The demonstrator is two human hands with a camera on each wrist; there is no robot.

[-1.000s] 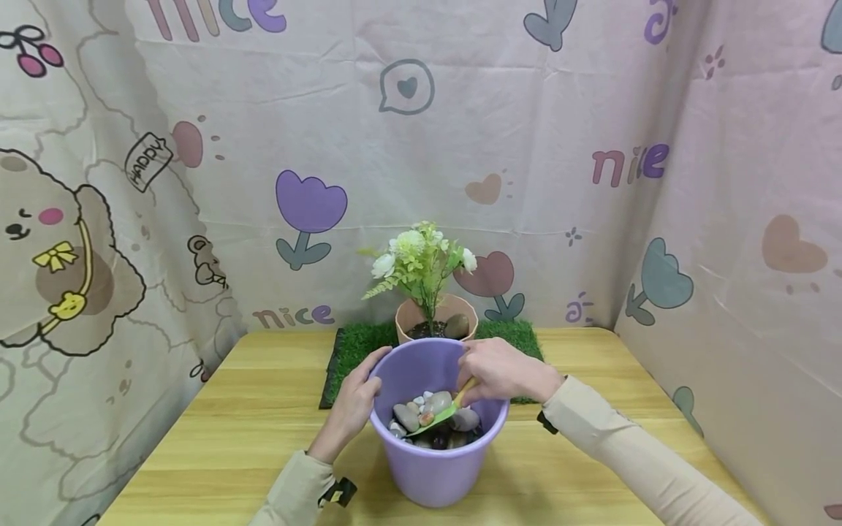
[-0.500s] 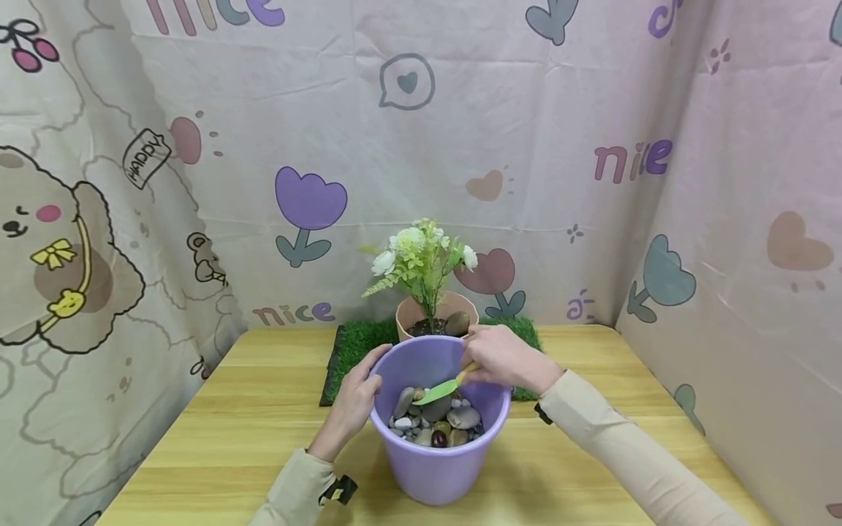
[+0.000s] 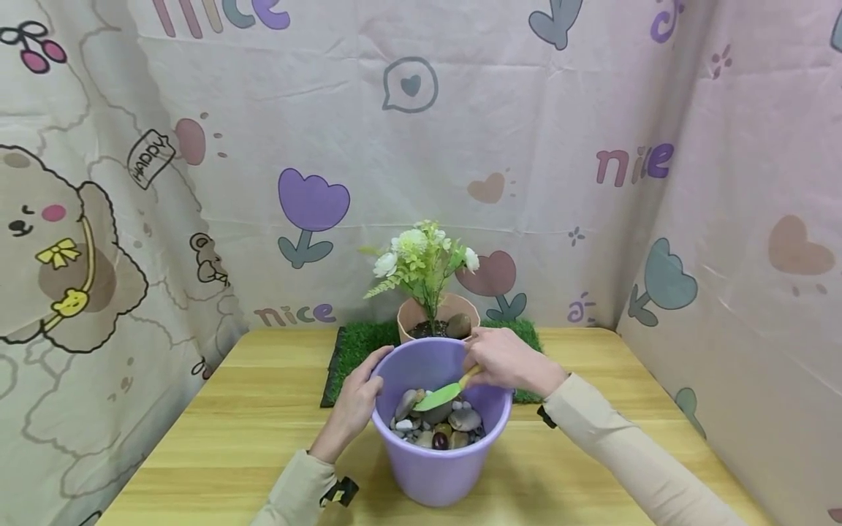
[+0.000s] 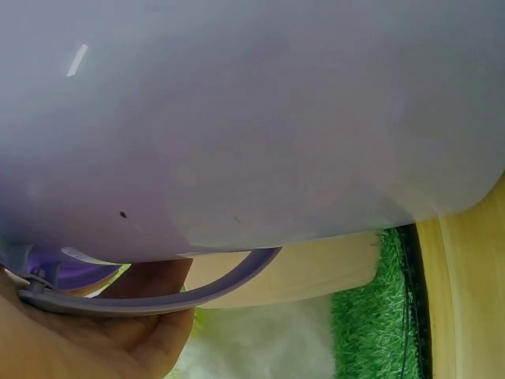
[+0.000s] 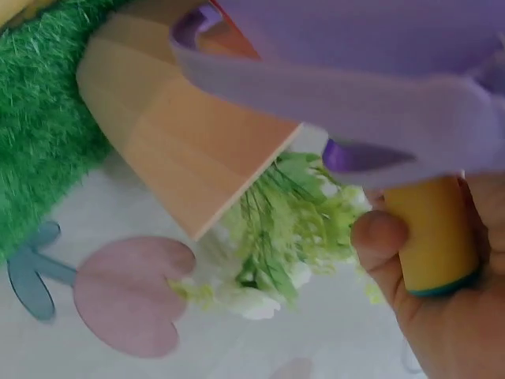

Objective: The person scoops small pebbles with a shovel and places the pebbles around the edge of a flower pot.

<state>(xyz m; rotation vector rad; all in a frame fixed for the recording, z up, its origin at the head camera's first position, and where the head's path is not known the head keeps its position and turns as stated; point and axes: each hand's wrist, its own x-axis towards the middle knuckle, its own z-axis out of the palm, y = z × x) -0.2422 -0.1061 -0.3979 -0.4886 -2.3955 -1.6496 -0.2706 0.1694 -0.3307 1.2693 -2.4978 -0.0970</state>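
While the left hand (image 3: pixel 357 398) is clamped on the rim (image 3: pixel 439 452) of one plastic bucket (image 3: pixel 437 478), the right hand (image 3: pixel 505 359) grips one trowel (image 3: pixel 450 391) by its yellow handle (image 5: pixel 438 237); green blade's (image 3: pixel 437 397) inside the bucket, over loads of smooth rounded stones (image 3: pixel 464 419); behind, one pot (image 5: pixel 181 118) with white flowers (image 3: pixel 411 242) sits on one fuzzy grass mat (image 3: pixel 360 345).

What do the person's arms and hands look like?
Left hand and right hand are bare; left sleeve and right sleeve are long, beige. A black wrist attachment with a yellow mark shows on the left, a black piece on the right.
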